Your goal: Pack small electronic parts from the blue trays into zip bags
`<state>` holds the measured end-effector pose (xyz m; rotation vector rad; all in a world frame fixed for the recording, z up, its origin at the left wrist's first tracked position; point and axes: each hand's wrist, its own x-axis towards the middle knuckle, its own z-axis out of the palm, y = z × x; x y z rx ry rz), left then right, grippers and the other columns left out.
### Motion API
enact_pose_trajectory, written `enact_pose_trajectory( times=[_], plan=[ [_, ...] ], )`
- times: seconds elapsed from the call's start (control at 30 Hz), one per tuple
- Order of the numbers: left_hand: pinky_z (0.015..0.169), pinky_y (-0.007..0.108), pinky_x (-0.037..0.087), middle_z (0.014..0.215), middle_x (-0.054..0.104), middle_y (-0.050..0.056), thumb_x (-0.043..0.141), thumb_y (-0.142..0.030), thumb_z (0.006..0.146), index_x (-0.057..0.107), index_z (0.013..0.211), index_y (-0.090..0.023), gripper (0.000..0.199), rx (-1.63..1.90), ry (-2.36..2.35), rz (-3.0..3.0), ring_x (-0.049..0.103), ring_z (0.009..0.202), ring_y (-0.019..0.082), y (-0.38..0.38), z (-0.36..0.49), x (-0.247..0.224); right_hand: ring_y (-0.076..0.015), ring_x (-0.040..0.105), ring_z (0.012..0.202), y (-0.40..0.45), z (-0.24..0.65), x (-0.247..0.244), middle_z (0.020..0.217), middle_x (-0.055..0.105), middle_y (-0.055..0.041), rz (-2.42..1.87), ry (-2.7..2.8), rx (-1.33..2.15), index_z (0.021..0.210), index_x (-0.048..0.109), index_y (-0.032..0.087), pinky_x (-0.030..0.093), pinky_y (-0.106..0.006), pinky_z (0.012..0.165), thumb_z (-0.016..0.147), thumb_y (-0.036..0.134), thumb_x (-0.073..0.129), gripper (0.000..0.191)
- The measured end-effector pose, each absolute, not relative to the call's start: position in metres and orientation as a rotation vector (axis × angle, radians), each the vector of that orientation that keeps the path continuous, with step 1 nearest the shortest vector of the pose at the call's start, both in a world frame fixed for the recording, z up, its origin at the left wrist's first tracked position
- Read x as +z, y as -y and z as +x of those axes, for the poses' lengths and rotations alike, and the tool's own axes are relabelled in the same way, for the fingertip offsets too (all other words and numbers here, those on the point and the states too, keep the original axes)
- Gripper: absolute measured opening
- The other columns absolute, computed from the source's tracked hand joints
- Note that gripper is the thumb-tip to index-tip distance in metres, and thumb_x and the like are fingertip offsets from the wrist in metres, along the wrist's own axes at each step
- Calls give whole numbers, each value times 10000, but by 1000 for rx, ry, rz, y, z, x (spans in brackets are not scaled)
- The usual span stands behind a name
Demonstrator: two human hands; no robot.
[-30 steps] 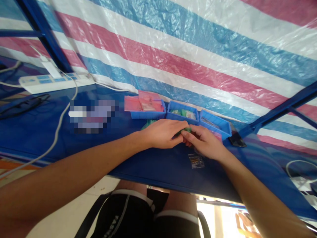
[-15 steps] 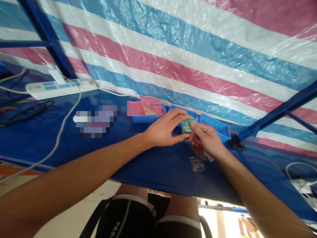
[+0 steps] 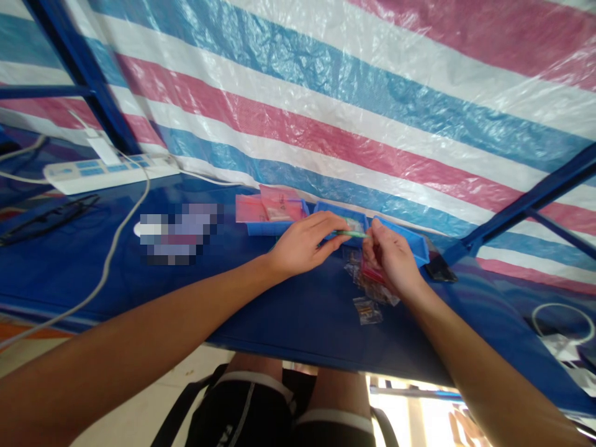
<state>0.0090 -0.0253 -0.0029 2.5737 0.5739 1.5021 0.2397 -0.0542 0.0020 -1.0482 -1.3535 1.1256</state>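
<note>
Edge-on between my two hands is a small green packet (image 3: 357,234), seen as a thin strip. My left hand (image 3: 307,243) has its left end between thumb and fingers. My right hand (image 3: 395,253) pinches the other end, its fingers curled in. Under the right hand lies a heap of small clear plastic bags (image 3: 378,290) with something red among them. One separate clear bag (image 3: 367,310) with brownish contents rests nearer the front edge. Behind the hands stand a middle blue bin (image 3: 322,208) and a right blue bin (image 3: 419,247), both partly covered by my hands.
Pink bags (image 3: 279,203) stick out of a left blue bin (image 3: 263,229). A black flat object (image 3: 440,267) lies right of the bins. On the left are a white power strip (image 3: 88,178), a cable (image 3: 114,245) and a pixelated item (image 3: 179,233). Striped sheeting (image 3: 326,124) hangs behind the blue table (image 3: 288,316).
The green packet has turned from face-on to edge-on. My left fingers have closed in on its end, and the right hand has rolled over with its fingers curled.
</note>
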Motion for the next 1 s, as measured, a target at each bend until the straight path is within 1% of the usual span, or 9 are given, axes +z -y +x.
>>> enact_pose_trajectory(
  times=[0.13, 0.2, 0.33, 0.4, 0.5, 0.57, 0.63, 0.83, 1.0],
  plan=[
    [867, 302, 604, 1084, 785, 88, 608, -358, 1104, 700, 1242, -174, 248, 1517, -711, 2462, 732, 872, 170, 27, 9, -4, -160, 590, 627, 55, 241, 5, 886, 721, -21, -982, 1460, 1009, 1012, 737, 278, 498, -320, 589, 904, 666, 800, 407],
    [834, 281, 598, 1091, 788, 70, 615, -356, 1100, 672, 1329, -182, 293, 1464, -725, 2436, 726, 824, 152, 28, 9, -5, -161, 631, 653, 56, 239, 5, 935, 744, -20, -963, 1502, 1031, 1070, 751, 275, 535, -332, 648, 877, 594, 859, 388],
    [799, 280, 597, 1106, 771, 57, 625, -352, 1090, 598, 1463, -200, 403, 1374, -714, 2427, 715, 796, 144, 29, 9, -7, -152, 640, 615, 54, 237, 3, 864, 745, -2, -956, 1511, 1105, 1008, 763, 244, 526, -320, 632, 875, 528, 878, 333],
    [853, 318, 618, 1223, 740, 103, 644, -371, 1078, 594, 1476, -209, 432, 1390, -659, 2441, 736, 949, 186, 27, 9, -6, -143, 626, 591, 53, 237, 3, 832, 744, 9, -938, 1447, 1146, 1013, 758, 244, 519, -307, 613, 864, 516, 891, 337],
    [1072, 454, 594, 1439, 644, 169, 753, -420, 1010, 659, 1405, -232, 448, 1462, -512, 2509, 665, 1283, 288, 25, 9, -3, -117, 581, 540, 50, 239, 2, 784, 727, 32, -904, 1299, 1258, 1081, 741, 259, 491, -277, 563, 826, 480, 931, 387],
    [1162, 512, 539, 1466, 637, 168, 791, -405, 984, 712, 1318, -240, 381, 1497, -458, 2569, 630, 1349, 308, 23, 10, -2, -107, 553, 524, 48, 240, 2, 758, 713, 37, -897, 1222, 1349, 1105, 737, 260, 466, -259, 529, 804, 450, 953, 416],
    [1175, 510, 527, 1415, 680, 149, 781, -372, 995, 737, 1266, -241, 304, 1500, -441, 2608, 647, 1327, 294, 21, 10, -2, -108, 559, 539, 47, 240, 1, 772, 724, 28, -894, 1168, 1417, 1096, 742, 258, 446, -247, 507, 791, 427, 965, 415],
    [1139, 441, 555, 1329, 738, 145, 746, -388, 1023, 744, 1290, -214, 319, 1423, -450, 2615, 695, 1260, 269, 17, 7, -6, -108, 619, 592, 49, 238, 2, 817, 749, 12, -892, 1065, 1507, 1039, 769, 243, 412, -213, 466, 728, 387, 1013, 421],
    [977, 335, 594, 1130, 784, 104, 625, -330, 1097, 735, 1271, -184, 252, 1453, -606, 2557, 746, 1021, 204, 21, 7, -6, -123, 598, 612, 49, 237, 3, 758, 705, -21, -915, 1114, 1483, 959, 800, 219, 350, -219, 430, 847, 608, 888, 415]
  ],
)
